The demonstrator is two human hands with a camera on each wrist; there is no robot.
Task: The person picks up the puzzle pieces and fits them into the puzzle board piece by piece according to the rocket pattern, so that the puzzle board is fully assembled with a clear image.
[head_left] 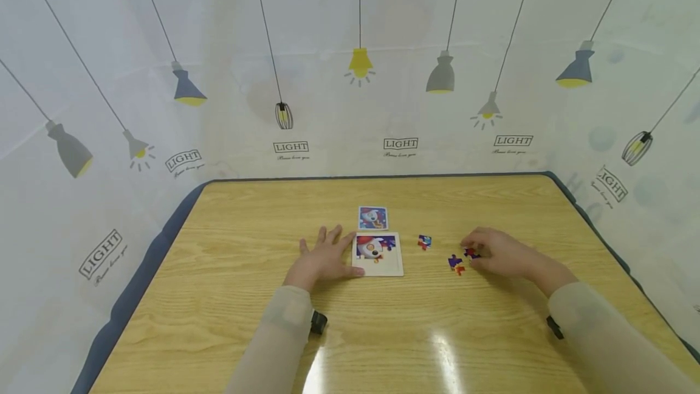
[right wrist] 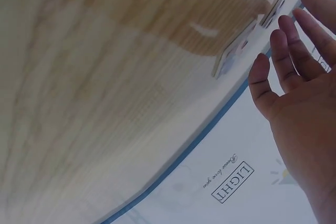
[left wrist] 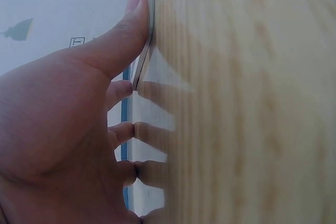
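Note:
My left hand (head_left: 322,260) lies at the left side of a white jigsaw board (head_left: 389,265), its fingers spread. In the left wrist view the thumb (left wrist: 128,32) rests against the board's edge (left wrist: 149,40). Several joined pieces on the board show part of a white cartoon animal in a red hat. My right hand (head_left: 500,252) is over the loose pieces, fingers loosely bent, at a dark blue and red puzzle piece (head_left: 471,253). Beside it lies a purple and orange piece (head_left: 455,263). In the right wrist view the fingers (right wrist: 281,59) are apart, with nothing seen gripped.
A small picture card (head_left: 373,217) of the cartoon animal lies just behind the board. Another blue and red puzzle piece (head_left: 424,242) is between the board and my right hand. The wooden table (head_left: 262,211) meets a lamp-printed cloth (head_left: 328,90) at its back and sides.

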